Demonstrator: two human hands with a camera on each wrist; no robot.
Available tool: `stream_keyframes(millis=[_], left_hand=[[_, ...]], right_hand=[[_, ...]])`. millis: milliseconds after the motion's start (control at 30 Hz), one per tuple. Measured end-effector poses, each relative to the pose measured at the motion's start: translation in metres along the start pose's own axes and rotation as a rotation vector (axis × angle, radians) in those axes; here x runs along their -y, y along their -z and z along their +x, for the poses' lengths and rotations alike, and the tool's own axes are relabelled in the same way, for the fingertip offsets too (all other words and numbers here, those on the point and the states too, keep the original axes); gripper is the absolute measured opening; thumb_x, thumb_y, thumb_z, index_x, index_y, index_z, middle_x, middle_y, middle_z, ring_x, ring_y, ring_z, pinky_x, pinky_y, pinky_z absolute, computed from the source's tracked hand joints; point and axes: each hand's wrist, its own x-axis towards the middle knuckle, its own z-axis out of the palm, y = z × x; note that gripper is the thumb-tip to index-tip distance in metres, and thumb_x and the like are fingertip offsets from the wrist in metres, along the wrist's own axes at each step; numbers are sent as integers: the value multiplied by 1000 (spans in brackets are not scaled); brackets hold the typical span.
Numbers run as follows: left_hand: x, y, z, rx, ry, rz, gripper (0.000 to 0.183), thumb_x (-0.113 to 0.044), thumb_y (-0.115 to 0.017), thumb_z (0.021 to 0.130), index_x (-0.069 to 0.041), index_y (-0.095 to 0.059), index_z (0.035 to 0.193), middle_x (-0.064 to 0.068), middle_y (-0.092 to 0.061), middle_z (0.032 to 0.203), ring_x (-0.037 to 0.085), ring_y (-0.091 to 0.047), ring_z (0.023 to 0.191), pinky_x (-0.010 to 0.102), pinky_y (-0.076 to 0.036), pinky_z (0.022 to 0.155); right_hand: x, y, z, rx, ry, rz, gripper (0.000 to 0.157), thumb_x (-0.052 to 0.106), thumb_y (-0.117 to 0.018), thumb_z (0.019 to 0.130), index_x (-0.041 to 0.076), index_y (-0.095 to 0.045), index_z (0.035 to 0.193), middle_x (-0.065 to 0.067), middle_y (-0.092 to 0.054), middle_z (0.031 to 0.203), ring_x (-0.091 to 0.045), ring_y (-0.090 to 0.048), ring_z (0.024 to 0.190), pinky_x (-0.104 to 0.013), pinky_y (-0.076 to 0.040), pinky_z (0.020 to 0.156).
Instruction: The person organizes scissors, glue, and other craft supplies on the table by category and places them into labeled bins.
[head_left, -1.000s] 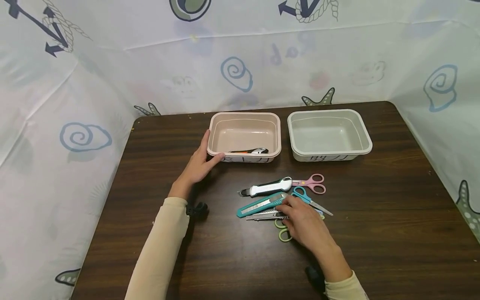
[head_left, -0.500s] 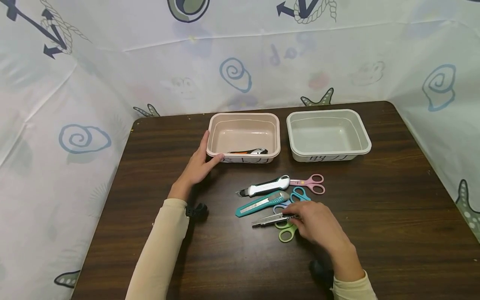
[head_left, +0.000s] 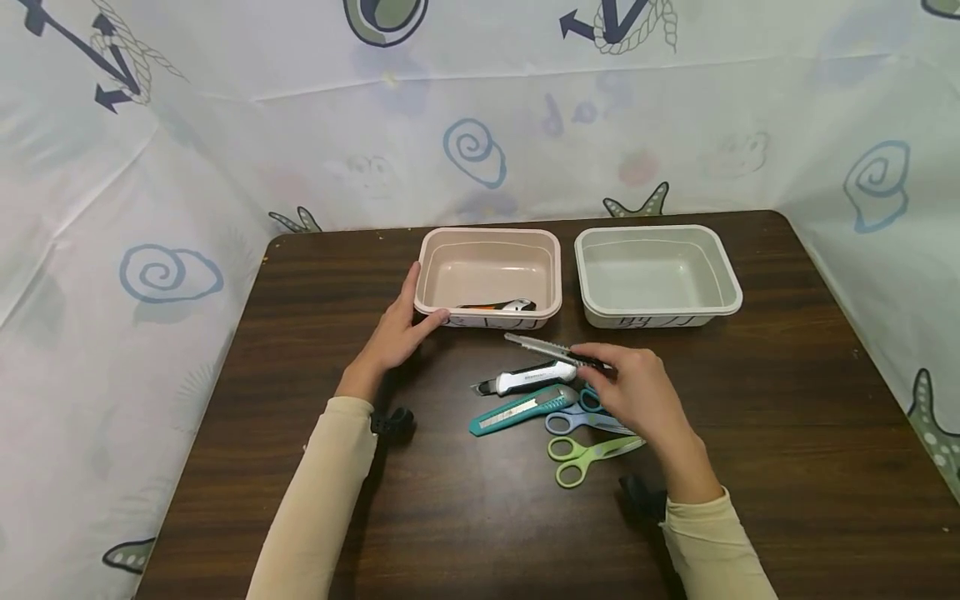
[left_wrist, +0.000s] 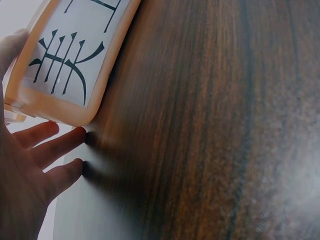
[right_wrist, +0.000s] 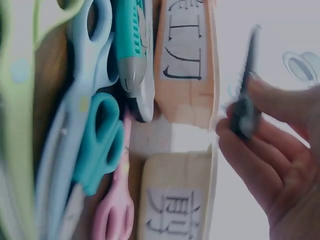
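Observation:
My right hand (head_left: 637, 396) pinches a silver and black utility knife (head_left: 542, 345) between thumb and fingers, its tip pointing left, above the other tools. My left hand (head_left: 387, 337) touches the left front corner of the pink bin (head_left: 487, 271), thumb at the front rim and fingers spread along the side. An orange and black utility knife (head_left: 501, 306) lies inside that bin. Below the held knife lie a white and black utility knife (head_left: 525, 380), a teal utility knife (head_left: 517, 410), teal scissors (head_left: 590, 398), blue scissors (head_left: 581, 419) and green scissors (head_left: 588, 454).
A pale grey-green bin (head_left: 660, 275) stands right of the pink one. Both carry paper labels with black characters on their fronts. Pink scissors (right_wrist: 114, 212) show in the right wrist view. A printed sheet (head_left: 330, 133) hangs behind the brown table (head_left: 750, 433).
My right hand has picked the silver and black utility knife up off the pile and carried it up toward the bins. Green and blue scissors are uncovered. My left hand has stayed in place.

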Motion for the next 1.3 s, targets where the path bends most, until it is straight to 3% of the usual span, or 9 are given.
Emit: stream_keyframes(millis=[133, 233, 367, 500, 733, 833, 1067, 1200, 1300], left_hand=[[0, 0, -1, 7, 14, 11, 92, -50, -61, 94, -37, 5, 157, -1, -15, 162, 26, -29, 142, 54, -27, 110], [0, 0, -1, 9, 14, 18, 93, -50, -62, 93, -34, 3, 158, -1, -15, 162, 26, -29, 142, 54, -27, 110], [-1, 0, 1, 2, 2, 23, 92, -49, -62, 94, -31, 1, 159, -1, -16, 162, 26, -30, 142, 54, -27, 110], [-2, 0, 1, 7, 4, 31, 92, -50, -61, 94, -34, 3, 158, -1, -15, 162, 25, -30, 142, 53, -27, 110], [1, 1, 0, 4, 11, 40, 92, -51, -60, 94, -32, 3, 158, -1, -15, 162, 26, -30, 142, 55, -28, 109], [0, 1, -1, 1, 18, 40, 91, -51, -60, 94, -36, 4, 157, -1, -15, 162, 26, -30, 142, 54, -28, 109], [-1, -1, 0, 7, 20, 40, 92, -52, -60, 93, -35, 4, 158, 1, -18, 162, 27, -32, 141, 54, -29, 109], [-1, -1, 1, -2, 18, 37, 92, -52, -60, 93, -37, 4, 157, 2, -19, 161, 27, -33, 140, 54, -29, 109], [-1, 0, 0, -11, 21, 38, 91, -51, -60, 94, -39, 5, 156, 2, -19, 161, 27, -33, 141, 54, -29, 109]], right_hand=[[4, -4, 17, -122, 25, -33, 28, 2, -74, 85, 5, -73, 114, -12, -71, 112, -26, -69, 86, -44, -54, 75], [8, -6, 31, -126, -1, -58, 28, 1, -71, 88, 5, -72, 116, -12, -69, 117, -28, -68, 86, -45, -52, 76], [11, -9, 50, -61, -27, -110, 27, 3, -65, 93, 6, -70, 119, -11, -67, 117, -27, -63, 88, -42, -49, 76], [12, -11, 66, -10, 32, -193, 25, 3, -63, 94, 3, -70, 117, -13, -66, 111, -31, -59, 100, -43, -47, 85], [10, -24, 92, 22, 173, -327, 18, 8, -63, 95, 2, -73, 109, -12, -69, 94, -32, -62, 85, -44, -47, 79], [13, -31, 101, 51, 218, -338, 18, 11, -61, 97, 2, -74, 106, -11, -70, 91, -29, -63, 82, -43, -47, 80], [10, -44, 112, 201, 208, -322, 23, 14, -53, 101, 3, -73, 100, -8, -68, 82, -27, -63, 82, -42, -46, 86], [4, -49, 116, 278, 190, -296, 32, 24, -47, 105, 6, -73, 102, -7, -70, 90, -27, -63, 95, -48, -36, 102], [2, -52, 117, 332, 180, -319, 44, 37, -41, 106, 8, -73, 112, -8, -70, 106, -27, -61, 109, -55, -21, 112]])
